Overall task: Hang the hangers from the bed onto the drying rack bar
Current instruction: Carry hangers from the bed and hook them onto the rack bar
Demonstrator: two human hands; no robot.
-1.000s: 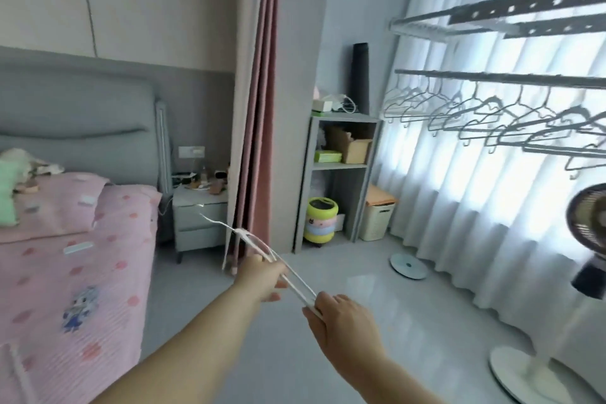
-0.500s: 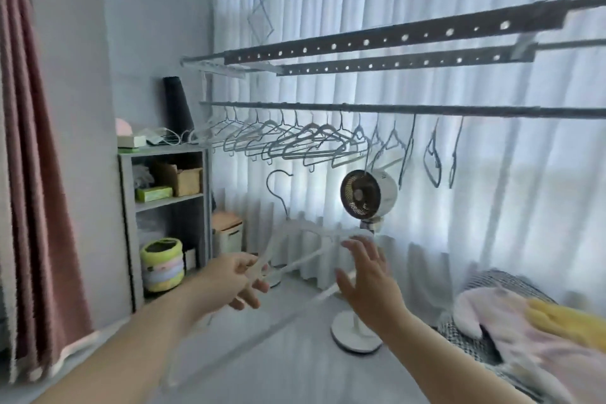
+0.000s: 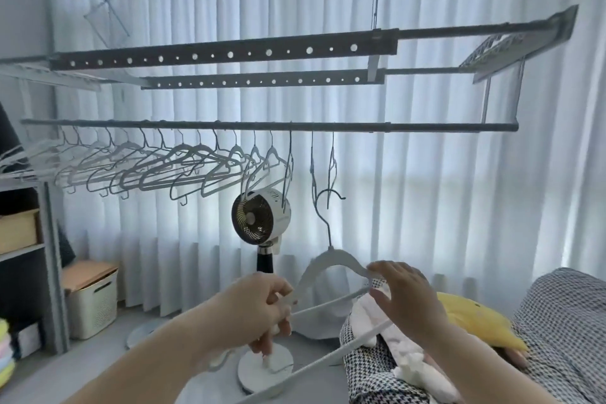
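Ahead of me, the drying rack bar [image 3: 426, 126] carries a row of pale hangers [image 3: 183, 167]; a fan [image 3: 260, 213] stands on the floor [image 3: 65, 371]

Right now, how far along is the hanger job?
Done: a row of hangers hangs on the bar. In hand: the left hand grips the upright hanger and at least one more. The right hand touches its shoulder, and its hook is below the bar. Left: hooking those on. The bed is out of view, so any others can't be counted.
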